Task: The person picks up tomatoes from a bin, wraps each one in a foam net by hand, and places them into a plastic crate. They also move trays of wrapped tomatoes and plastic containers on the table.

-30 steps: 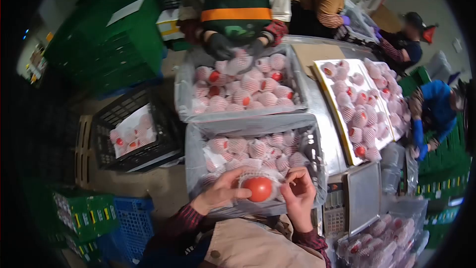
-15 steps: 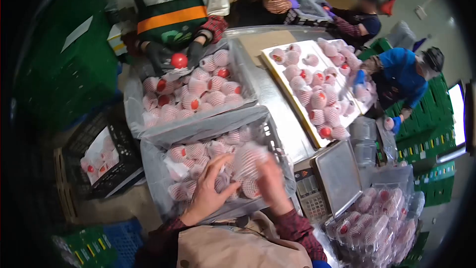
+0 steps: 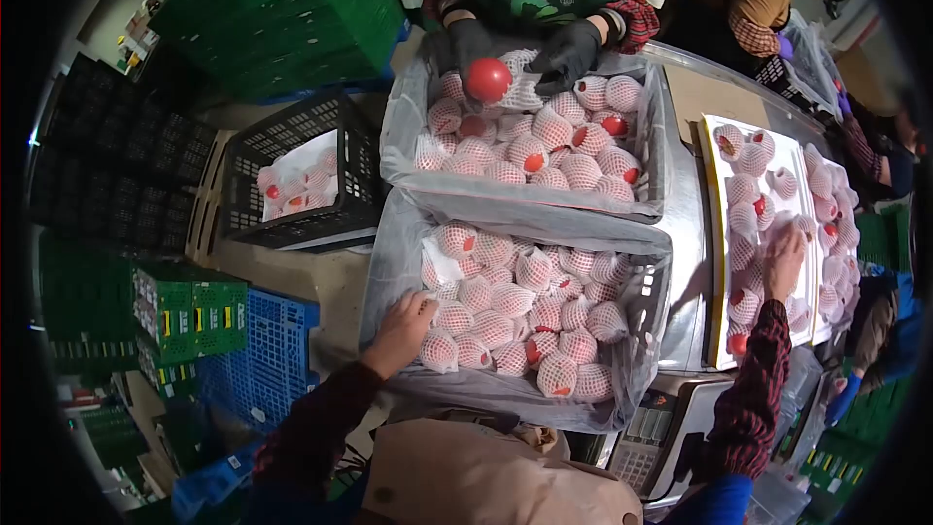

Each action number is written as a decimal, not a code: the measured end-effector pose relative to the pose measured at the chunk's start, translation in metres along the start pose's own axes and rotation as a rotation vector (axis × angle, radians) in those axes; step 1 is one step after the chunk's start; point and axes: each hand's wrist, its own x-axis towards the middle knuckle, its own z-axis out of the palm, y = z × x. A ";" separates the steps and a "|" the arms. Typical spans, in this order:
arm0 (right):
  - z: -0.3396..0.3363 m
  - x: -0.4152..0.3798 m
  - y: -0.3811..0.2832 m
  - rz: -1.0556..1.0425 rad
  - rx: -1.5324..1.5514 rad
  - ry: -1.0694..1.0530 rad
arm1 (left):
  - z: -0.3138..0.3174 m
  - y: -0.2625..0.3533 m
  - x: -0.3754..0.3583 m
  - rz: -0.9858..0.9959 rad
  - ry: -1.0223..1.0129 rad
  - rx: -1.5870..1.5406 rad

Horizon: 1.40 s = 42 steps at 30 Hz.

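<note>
My left hand (image 3: 400, 331) rests at the left side of the near lined crate (image 3: 637, 306), its fingertips beside net-wrapped red fruits (image 3: 491, 328); they are bent and what they hold, if anything, is hidden. To the right, my right hand (image 3: 784, 262) reaches over the white tray (image 3: 716, 243) of netted fruits, its fingers down among them; whether it grips one I cannot tell. Across from me, a co-worker's black-gloved hands (image 3: 569, 53) are at a bare red fruit (image 3: 488, 81) and white foam netting, above the far lined crate (image 3: 656, 151).
A scale (image 3: 680, 437) stands at the near right. On the left are a black crate (image 3: 301, 165) with netted fruits, a blue pallet (image 3: 258, 360) and green crates (image 3: 282, 24). More co-workers (image 3: 753, 0) stand at the right.
The view has swung to the right. My hands have moved apart: the left to the near crate's left side, the right over to the white tray. The netted fruit between them is no longer there.
</note>
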 end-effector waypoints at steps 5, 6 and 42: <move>0.029 -0.018 0.003 0.112 -0.136 -0.486 | 0.041 -0.033 0.010 0.025 -0.240 0.148; 0.027 -0.026 -0.001 0.038 -0.088 -0.296 | 0.037 -0.033 0.012 0.029 -0.244 0.147; -0.199 -0.205 -0.377 0.987 1.782 -0.591 | -0.062 0.103 0.029 -0.218 -0.558 -2.013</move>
